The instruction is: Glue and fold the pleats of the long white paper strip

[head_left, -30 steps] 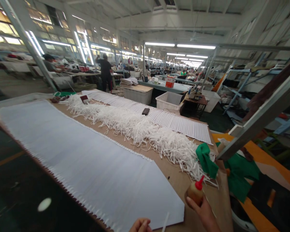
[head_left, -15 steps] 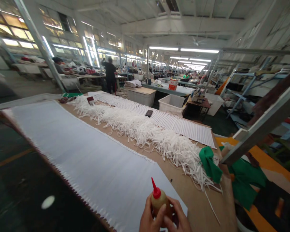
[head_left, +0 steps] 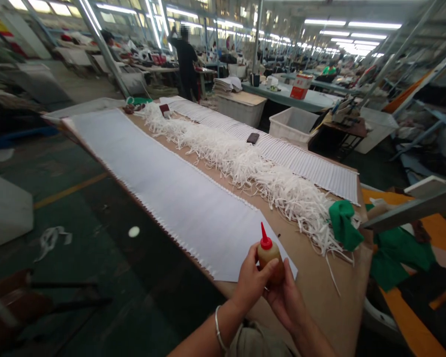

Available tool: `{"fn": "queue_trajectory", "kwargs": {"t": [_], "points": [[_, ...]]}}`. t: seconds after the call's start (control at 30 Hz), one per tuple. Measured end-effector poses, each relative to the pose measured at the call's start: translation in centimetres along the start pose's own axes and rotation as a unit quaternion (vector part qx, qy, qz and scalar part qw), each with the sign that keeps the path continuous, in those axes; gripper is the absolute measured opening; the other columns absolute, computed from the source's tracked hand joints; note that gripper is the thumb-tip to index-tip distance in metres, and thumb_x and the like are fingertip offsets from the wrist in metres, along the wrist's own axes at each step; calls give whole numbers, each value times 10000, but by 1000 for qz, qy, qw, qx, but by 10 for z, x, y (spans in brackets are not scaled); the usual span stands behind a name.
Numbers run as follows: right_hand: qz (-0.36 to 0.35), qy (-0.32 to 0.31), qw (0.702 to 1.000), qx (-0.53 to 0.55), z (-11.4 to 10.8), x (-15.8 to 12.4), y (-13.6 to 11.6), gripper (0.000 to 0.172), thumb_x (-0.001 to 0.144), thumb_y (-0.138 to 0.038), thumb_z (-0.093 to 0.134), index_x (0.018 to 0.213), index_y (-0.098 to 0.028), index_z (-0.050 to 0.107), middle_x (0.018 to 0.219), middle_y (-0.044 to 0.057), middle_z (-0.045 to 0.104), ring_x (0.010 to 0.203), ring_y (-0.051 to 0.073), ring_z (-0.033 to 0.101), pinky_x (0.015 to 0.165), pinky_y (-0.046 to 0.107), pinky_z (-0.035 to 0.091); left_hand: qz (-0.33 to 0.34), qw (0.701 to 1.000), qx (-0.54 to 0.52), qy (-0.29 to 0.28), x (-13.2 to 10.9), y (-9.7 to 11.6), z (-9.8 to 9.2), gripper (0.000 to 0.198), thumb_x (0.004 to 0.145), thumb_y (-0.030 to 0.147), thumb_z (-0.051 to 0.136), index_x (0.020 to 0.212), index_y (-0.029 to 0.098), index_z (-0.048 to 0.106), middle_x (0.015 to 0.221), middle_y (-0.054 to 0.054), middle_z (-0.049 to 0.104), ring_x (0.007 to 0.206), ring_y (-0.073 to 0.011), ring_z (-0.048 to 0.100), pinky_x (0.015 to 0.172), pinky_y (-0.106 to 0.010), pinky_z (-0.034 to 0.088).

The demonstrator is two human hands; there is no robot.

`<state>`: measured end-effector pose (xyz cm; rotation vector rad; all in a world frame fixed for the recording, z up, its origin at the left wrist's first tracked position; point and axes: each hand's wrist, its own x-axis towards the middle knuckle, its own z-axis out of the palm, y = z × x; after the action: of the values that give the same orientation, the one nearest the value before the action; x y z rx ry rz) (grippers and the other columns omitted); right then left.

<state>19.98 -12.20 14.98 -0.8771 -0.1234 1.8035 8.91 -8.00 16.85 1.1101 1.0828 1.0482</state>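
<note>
Bottle (head_left: 269,254) now two-handed; box (head_left: 301,87) lettering blurred

Overhead, long rows of fluorescent tubes (head_left: 375,26) are lit, and bright window panes (head_left: 40,6) are seen at upper left. The dark green floor (head_left: 85,223) is crossed by a yellow line (head_left: 70,190). Pale plastic bins (head_left: 287,132) are placed near a blue-green table (head_left: 320,100), cluttered worktables (head_left: 156,71) are spread further back, and metal posts (head_left: 106,54) are set among them.

Here's the long tangled white strip heap (head_left: 241,157): flat white sheet (head_left: 167,183) to its left, ridged white row (head_left: 308,169) behind, crumpled green cloth (head_left: 345,225) at its right end, red-capped brown bottle (head_left: 268,253) in front!
</note>
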Motion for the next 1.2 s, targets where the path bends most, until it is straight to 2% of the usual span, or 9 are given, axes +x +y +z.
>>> {"fn": "queue_trajectory", "kwargs": {"t": [0.17,0.27,0.37,0.47,0.63,0.73,0.8,1.07,1.2], "points": [[22,0,999,29,0,4,2,554,867,-661,684,1206,-228,752,1241,99,756,1122,267,719,907,408,606,-7,1000,16,0,0,-9,-1,580,863,430,722,1359,176,562,1249,-93,711,1108,-246,665,1025,-392,521],[6,40,998,51,-6,11,1,452,871,-579,730,1157,-231,758,1180,57,779,1048,202,738,881,334,614,2,999,32,-23,2,-25,-5,638,902,456,681,1445,167,510,1377,-121,664,1232,-265,636,1096,-418,500],[-33,106,993,43,-20,20,-8,381,847,-534,778,1087,-239,756,1075,24,797,923,165,746,772,279,619,26,994,80,-64,4,-55,-13,582,1019,480,479,1504,157,475,1507,-129,577,1396,-249,540,1191,-431,438],[-81,159,984,-12,-38,30,-22,395,830,-554,783,1074,-248,734,1041,19,787,912,183,736,704,277,609,40,977,205,-49,3,-96,-23,531,1078,426,289,1462,156,537,1502,-131,584,1430,-220,514,1216,-444,421],[-195,200,953,-119,-52,45,-46,463,820,-525,794,1201,-305,651,1137,-6,730,975,177,700,773,306,608,156,862,470,-104,8,-151,-31,470,1020,317,479,1449,140,552,1582,-145,493,1558,-262,312,1257,-508,336],[-214,185,944,-170,-51,52,-58,554,808,-481,810,1294,-333,590,1190,6,699,993,179,688,767,308,601,193,799,552,-140,17,-168,-32,527,1033,334,471,1532,165,468,1674,-124,346,1591,-257,214,1292,-527,217],[-217,174,941,-194,-49,57,-66,604,783,-433,835,1319,-332,575,1226,20,679,999,185,684,767,316,600,195,777,580,-149,23,-176,-33,551,1050,354,436,1576,194,408,1696,-107,296,1595,-245,197,1299,-534,166],[-204,154,937,-238,-62,82,-100,724,693,-268,892,1344,-336,583,1345,46,620,1121,211,653,875,358,589,160,777,591,-150,27,-198,-37,565,1061,308,390,1621,260,332,1705,-36,279,1595,-203,195,1313,-506,79],[-214,164,926,-266,-70,101,-115,737,679,-251,900,1344,-337,594,1325,41,620,1090,210,652,839,359,603,159,776,591,-153,27,-200,-39,564,1059,319,395,1616,248,348,1706,-38,275,1595,-207,197,1313,-502,40]]}}
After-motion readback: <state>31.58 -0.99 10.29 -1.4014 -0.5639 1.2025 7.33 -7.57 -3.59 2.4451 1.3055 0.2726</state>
